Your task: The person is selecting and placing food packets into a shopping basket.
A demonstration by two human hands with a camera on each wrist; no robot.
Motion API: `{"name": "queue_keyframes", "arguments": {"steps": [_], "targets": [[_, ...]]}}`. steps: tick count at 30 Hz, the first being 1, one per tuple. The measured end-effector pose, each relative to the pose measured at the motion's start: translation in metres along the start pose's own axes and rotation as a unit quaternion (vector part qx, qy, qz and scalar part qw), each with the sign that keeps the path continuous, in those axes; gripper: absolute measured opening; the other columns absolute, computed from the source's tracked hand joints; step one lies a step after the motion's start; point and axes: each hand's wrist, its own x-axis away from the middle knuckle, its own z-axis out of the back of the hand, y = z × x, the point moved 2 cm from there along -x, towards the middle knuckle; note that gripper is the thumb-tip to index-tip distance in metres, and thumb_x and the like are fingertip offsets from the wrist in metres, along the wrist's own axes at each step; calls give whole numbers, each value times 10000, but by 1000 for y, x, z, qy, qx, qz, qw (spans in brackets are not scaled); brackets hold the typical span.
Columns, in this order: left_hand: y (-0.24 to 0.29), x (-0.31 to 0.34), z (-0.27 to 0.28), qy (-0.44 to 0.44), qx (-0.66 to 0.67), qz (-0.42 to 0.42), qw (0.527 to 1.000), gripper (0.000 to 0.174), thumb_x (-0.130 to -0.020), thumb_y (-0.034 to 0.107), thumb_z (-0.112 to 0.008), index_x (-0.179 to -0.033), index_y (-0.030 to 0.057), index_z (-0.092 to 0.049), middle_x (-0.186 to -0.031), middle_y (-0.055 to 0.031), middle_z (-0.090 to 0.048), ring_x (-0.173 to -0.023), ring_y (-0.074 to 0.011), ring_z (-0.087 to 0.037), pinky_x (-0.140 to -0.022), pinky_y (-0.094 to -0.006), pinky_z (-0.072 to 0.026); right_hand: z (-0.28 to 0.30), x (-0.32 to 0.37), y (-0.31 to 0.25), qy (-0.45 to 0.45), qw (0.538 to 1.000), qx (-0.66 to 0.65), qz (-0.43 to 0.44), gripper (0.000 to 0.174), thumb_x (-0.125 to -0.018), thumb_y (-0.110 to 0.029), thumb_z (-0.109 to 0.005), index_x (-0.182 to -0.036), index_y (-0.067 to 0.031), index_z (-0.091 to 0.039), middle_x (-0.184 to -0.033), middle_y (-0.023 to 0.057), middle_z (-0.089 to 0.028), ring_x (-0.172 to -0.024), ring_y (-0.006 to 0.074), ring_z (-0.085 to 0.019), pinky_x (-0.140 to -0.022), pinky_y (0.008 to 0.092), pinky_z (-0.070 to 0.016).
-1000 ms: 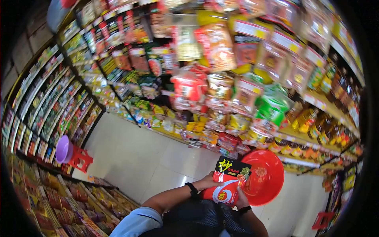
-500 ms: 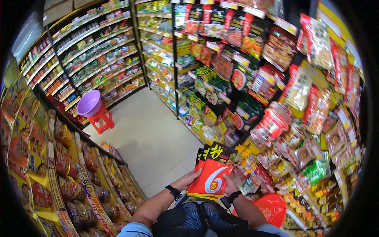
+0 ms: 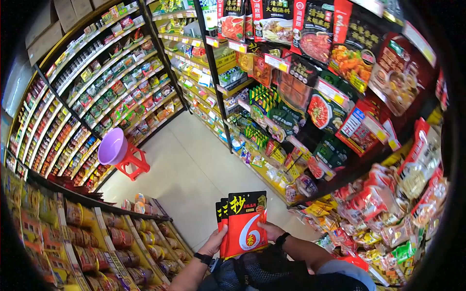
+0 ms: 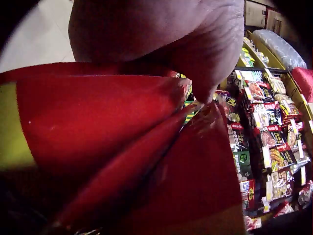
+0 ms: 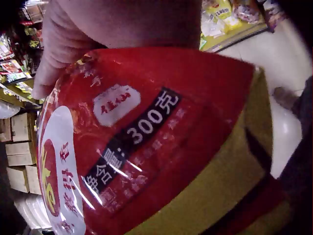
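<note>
Red packets with black tops (image 3: 247, 223), three visible by count, are held fanned and overlapping between the two hands, above the pale floor (image 3: 170, 194). Their left side is gripped by the left hand (image 3: 213, 241), their right side by the right hand (image 3: 273, 232). Two dark wristbands (image 3: 203, 258) are worn, one per arm. One purple basin (image 3: 112, 147) is supported by one red stool (image 3: 133, 162), well apart.
</note>
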Motion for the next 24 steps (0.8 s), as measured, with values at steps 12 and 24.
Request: {"name": "queue_keyframes", "arguments": {"steps": [12, 24], "targets": [[106, -70, 58, 52, -199, -179, 962, 336, -970, 123, -424, -1279, 12, -493, -1236, -85, -568, -1117, -164, -518, -982, -316, -392, -29, -144, -75, -65, 997, 13, -40, 462, -910, -279, -576, -1309, -88, -442, -1299, 115, -526, -1193, 297, -503, -1036, 488, -368], [312, -129, 100, -134, -274, -206, 930, 320, -976, 119, -437, -1275, 18, -491, -1144, -76, -615, -1039, -133, -538, -931, -268, -412, -89, -224, -80, 145, 972, -122, 139, 491, -931, -361, -512, -1336, -100, -419, -1347, 113, -486, -1239, 310, -453, -1072, 516, -307]]}}
